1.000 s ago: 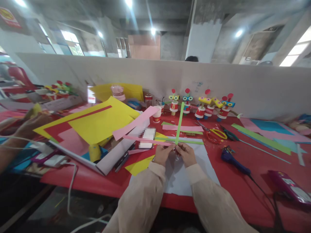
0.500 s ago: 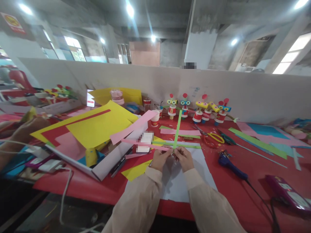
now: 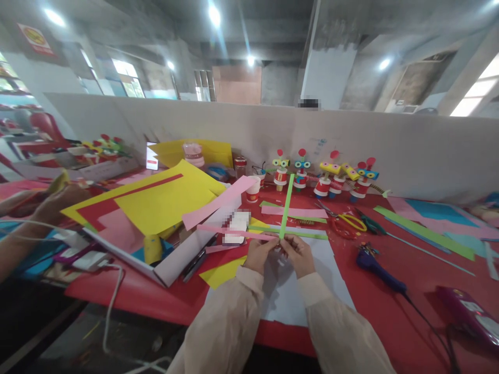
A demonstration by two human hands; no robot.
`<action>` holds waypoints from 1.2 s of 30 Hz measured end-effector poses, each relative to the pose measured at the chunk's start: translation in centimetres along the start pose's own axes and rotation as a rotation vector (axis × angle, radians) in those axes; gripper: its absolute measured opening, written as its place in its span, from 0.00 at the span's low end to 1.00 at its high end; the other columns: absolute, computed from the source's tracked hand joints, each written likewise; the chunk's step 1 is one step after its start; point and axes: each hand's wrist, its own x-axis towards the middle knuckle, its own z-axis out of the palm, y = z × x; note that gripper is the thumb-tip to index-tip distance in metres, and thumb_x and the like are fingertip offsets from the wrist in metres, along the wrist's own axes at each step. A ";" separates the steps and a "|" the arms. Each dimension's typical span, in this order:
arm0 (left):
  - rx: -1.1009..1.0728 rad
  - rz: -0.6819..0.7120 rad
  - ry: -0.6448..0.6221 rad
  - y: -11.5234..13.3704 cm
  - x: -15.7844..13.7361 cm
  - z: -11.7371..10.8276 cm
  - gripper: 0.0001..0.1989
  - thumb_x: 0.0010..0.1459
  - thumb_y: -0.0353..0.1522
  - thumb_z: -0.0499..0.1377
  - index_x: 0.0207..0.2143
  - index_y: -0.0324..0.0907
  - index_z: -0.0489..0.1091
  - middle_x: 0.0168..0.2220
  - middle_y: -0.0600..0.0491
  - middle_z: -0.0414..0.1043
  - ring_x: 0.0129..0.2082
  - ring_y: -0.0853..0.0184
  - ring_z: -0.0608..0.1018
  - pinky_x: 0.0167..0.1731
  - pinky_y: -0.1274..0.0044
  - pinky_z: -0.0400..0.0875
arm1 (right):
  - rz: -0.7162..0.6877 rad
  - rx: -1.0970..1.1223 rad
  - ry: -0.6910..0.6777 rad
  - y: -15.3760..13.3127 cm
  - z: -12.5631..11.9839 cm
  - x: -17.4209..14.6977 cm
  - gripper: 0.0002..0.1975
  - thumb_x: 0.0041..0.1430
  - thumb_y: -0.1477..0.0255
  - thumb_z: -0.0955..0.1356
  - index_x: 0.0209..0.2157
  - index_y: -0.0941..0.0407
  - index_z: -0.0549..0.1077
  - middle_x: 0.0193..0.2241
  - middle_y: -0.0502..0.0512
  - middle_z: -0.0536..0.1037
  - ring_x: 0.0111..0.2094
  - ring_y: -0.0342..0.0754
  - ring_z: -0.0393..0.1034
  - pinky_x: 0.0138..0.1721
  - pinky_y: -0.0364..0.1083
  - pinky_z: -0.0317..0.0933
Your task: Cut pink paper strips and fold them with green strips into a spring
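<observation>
- The left hand pinches the thin pink strip.
- The right hand pinches the long green strip.
- The strips' ends meet between the hands, over the white paper.
- If a finger slips, the ends might go crooked.
- Squeezing too hard could crease them, since paper bends easily.

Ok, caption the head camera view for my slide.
Two hands hold a pink strip and a green strip above white paper on a red table.
</observation>
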 end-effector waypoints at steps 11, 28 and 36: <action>0.119 0.039 -0.002 0.0 0.0 -0.1 0.12 0.35 0.32 0.68 0.24 0.37 0.71 0.18 0.54 0.70 0.20 0.71 0.70 0.23 0.78 0.63 | 0.038 -0.004 0.039 0.1 -0.2 0.0 0.10 0.46 0.62 0.69 0.26 0.55 0.70 0.18 0.48 0.72 0.18 0.43 0.63 0.19 0.43 0.58; 0.089 0.027 0.077 0.9 -0.3 0.3 0.11 0.34 0.32 0.68 0.23 0.38 0.71 0.16 0.58 0.67 0.17 0.75 0.66 0.19 0.80 0.59 | 0.130 0.187 0.006 0.0 0.4 0.3 0.13 0.46 0.61 0.66 0.32 0.54 0.69 0.19 0.48 0.73 0.18 0.43 0.66 0.19 0.42 0.58; 0.080 0.016 0.058 0.7 -0.1 0.2 0.12 0.33 0.33 0.68 0.23 0.37 0.71 0.14 0.59 0.63 0.16 0.76 0.63 0.17 0.81 0.55 | -0.019 -0.036 0.011 0.6 0.6 0.0 0.11 0.45 0.66 0.69 0.32 0.53 0.69 0.20 0.46 0.72 0.21 0.43 0.66 0.24 0.42 0.61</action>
